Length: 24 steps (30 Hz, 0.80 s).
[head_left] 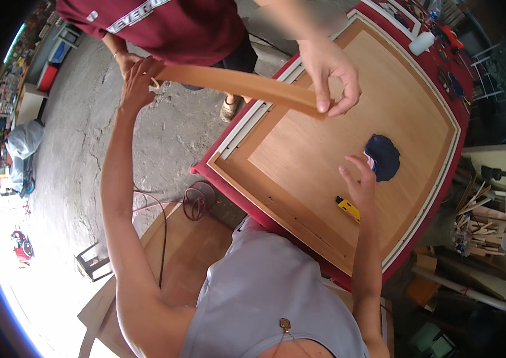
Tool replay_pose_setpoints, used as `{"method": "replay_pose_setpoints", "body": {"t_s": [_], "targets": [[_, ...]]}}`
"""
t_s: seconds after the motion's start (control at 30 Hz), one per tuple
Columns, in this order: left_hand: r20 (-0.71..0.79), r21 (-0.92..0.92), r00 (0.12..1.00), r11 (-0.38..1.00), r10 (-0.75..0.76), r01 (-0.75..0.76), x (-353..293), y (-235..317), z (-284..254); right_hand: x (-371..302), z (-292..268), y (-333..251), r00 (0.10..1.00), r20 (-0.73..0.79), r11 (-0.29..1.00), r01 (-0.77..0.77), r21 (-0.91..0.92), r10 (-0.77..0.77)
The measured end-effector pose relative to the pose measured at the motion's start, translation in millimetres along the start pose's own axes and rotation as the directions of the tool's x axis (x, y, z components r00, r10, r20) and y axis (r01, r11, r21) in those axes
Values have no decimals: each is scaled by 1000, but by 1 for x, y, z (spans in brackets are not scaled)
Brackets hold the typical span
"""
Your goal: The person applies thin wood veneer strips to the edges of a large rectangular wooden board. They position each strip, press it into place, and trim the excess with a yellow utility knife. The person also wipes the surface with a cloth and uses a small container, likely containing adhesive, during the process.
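Gray sleeveless shirt (277, 274) and pendant (285, 324) nearest the lens, we handle a flat brown strip (235, 85) with a co-worker in a maroon T-shirt (175, 42). Our left hand (138, 88) appears to have its grip closed on one end, above the concrete floor (85, 131); a co-worker's hand (327, 65) pinches the opposite end above a framed wooden panel (318, 149) on the red-covered bench (236, 194). Our right hand (361, 182) hovers over the panel, its grip parted and holding nothing; whether it touches the dark blue cloth (384, 158) beside it, we cannot tell. A yellow utility knife (347, 207) lies near that wrist. Handling the strip well, in our judgment, means holding both ends at matching height so it neither twists nor sags, lending the unoccupied hand under the middle should it bow, and staying clear of the knife.
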State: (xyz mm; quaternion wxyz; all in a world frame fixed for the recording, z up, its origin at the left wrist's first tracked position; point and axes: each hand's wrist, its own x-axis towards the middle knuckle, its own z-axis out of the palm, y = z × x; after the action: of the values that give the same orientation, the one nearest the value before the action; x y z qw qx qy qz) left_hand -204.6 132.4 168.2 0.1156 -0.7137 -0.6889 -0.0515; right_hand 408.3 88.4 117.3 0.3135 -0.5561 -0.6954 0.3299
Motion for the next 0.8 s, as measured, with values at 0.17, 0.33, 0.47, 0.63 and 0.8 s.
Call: {"method": "replay_pose_setpoints", "body": {"t_s": [0.17,0.33,0.47,0.63,0.8], "targets": [[101,158,993,984,63,-79,19,-16,5,-22,26,-28,977,184,975,-144,169,112],[243,71,952,976,185,-208,42,21,-19,-30,88,-73,884,468,868,-239,435,9],[393,-25,875,954,283,-298,33,58,-56,-29,138,-108,784,620,759,-384,527,-34],[395,-218,846,931,358,-292,3,106,-97,-38,184,-148,730,651,649,-396,650,-207],[548,-514,835,810,57,283,-60,185,-118,-69,172,-189,825,559,592,-408,694,-87]]}}
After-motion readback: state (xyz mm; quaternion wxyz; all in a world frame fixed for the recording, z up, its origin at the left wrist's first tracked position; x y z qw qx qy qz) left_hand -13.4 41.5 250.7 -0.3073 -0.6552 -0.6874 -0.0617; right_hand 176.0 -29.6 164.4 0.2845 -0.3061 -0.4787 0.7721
